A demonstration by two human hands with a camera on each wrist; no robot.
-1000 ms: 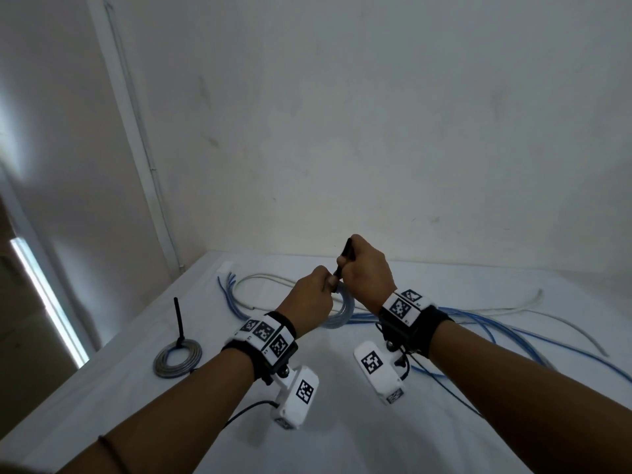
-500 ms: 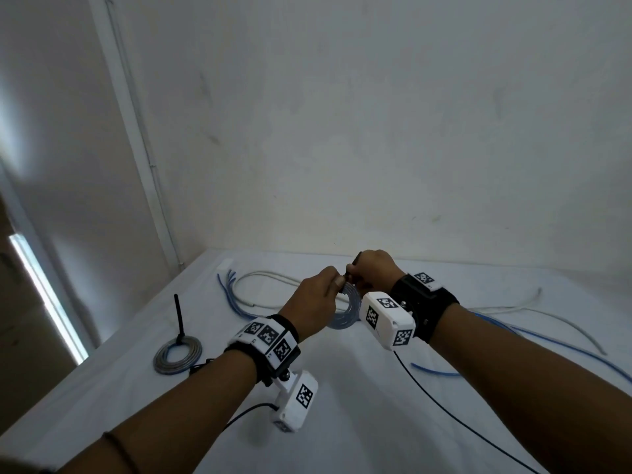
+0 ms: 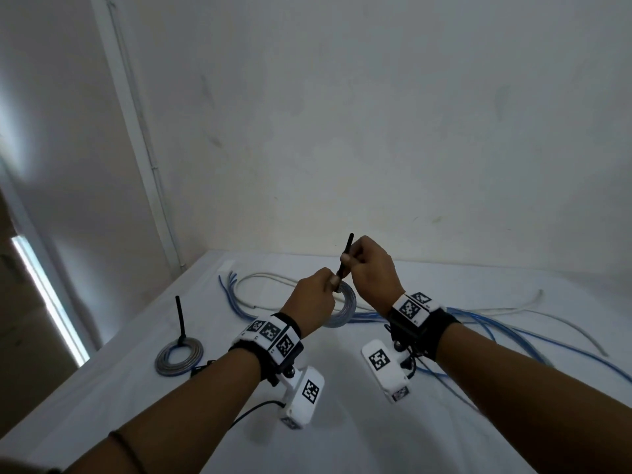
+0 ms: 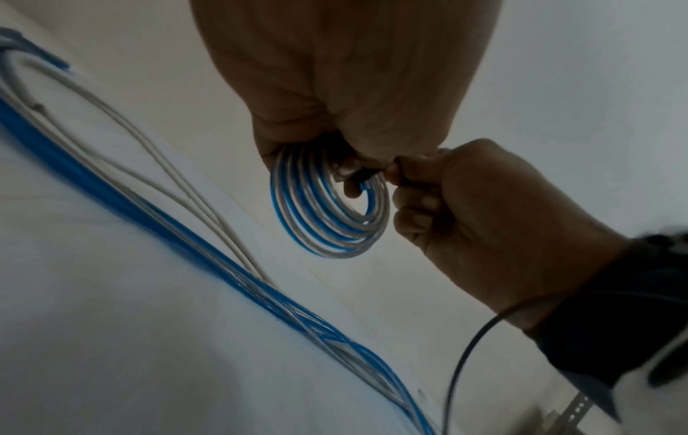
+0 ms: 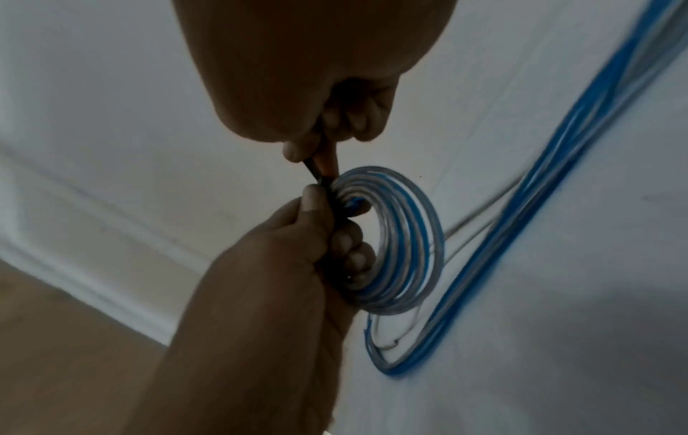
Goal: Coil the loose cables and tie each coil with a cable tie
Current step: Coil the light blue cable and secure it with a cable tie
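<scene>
A small coil of blue-and-grey cable [image 3: 346, 311] hangs above the white table [image 3: 342, 422]. My left hand [image 3: 329, 286] grips the coil at its top, where a black cable tie [image 3: 346, 256] wraps it. In the left wrist view the coil [image 4: 331, 217] hangs from my left hand [image 4: 346, 170]. My right hand [image 3: 349, 261] pinches the tie's tail, which sticks up past its fingers. The right wrist view shows my right hand [image 5: 311, 153] pinching the tie [image 5: 316, 170] just above the coil [image 5: 405, 241].
A tied grey coil [image 3: 179, 358] lies at the table's left, its black tie tail [image 3: 180, 316] standing upright. Loose blue cables [image 3: 485, 325] and white cables [image 3: 273, 279] trail across the back and right of the table. Walls close the back and left.
My right hand has turned back and risen from beside the coil, so the tie's tail now sticks up above it. The left hand has kept its grip on the coil.
</scene>
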